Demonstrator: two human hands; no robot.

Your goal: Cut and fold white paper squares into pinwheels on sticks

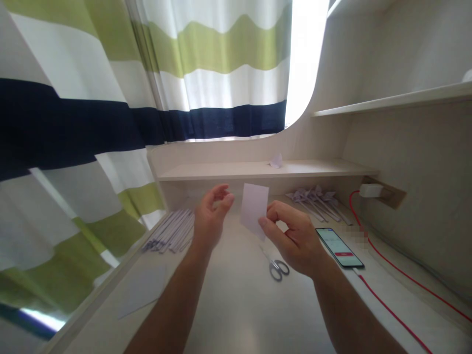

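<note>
Between thumb and fingers, my right hand [295,233] pinches a small pale sheet of paper [254,204] by its right edge, held up above the desk. My left hand [213,214] is raised to the left of the sheet, its fingers curved and apart, not touching the paper. Below the sheet, a pair of scissors [277,268] with dark handles lies on the white desk [236,305]. To the left of my left hand rest several thin rolled paper sticks [171,231]. A flat stack of paper [143,290] lies at the front left.
Several paper pinwheels on sticks [319,201] lie at the back right. A phone [339,248] with a red cable [391,305] is on the right, near a white charger [370,191]. A folded paper piece [276,161] sits on the low shelf [221,171]. Striped curtains [228,54] hang behind.
</note>
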